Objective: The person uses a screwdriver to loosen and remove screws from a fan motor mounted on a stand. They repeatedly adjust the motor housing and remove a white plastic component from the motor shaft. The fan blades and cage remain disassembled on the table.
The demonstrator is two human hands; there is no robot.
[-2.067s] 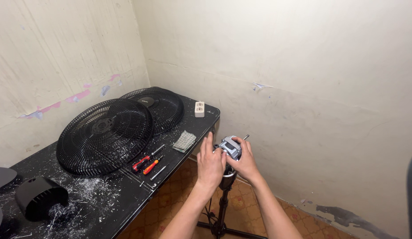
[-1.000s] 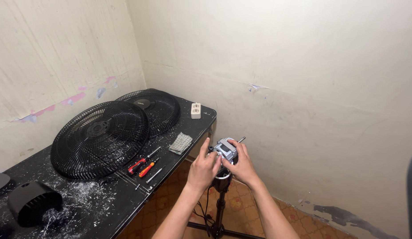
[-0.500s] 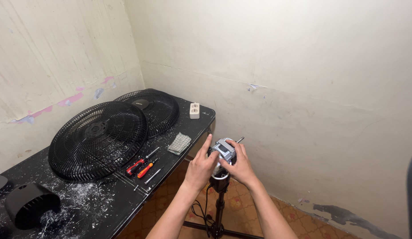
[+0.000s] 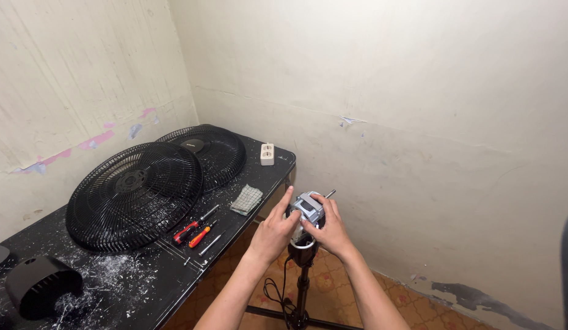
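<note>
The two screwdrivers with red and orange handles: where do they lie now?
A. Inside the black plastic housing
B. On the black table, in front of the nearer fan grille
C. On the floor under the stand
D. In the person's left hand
B: the screwdrivers lie flat on the black table, just before the nearer fan grille, apart from both hands.

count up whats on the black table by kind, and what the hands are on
fan grilles: 2
screwdrivers: 2 (red, orange)
folded cloth: 1
white socket block: 1
black cover: 1
fan motor on stand, off the table: 1, held between left hand and right hand
total: 8, not counting small loose metal bits by the screwdrivers
</note>
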